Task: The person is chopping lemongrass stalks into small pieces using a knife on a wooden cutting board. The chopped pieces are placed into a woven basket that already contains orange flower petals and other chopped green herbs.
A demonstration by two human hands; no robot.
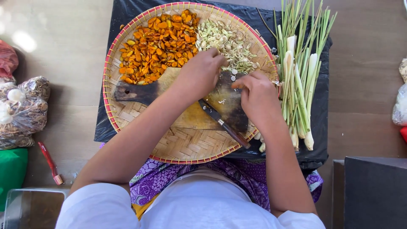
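While the left hand (199, 73) is curling loosely over the sliced lemongrass (227, 44) on the woven tray (186, 148), the right hand (256, 95) is pinching pieces above the cutting board (190, 116), beside the idle knife (222, 123).

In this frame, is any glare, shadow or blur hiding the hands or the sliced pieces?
Head view: sharp and evenly lit over the left hand, right hand and woven tray; glare only on the floor at upper left; soft shadows beneath the forearms; no motion blur.
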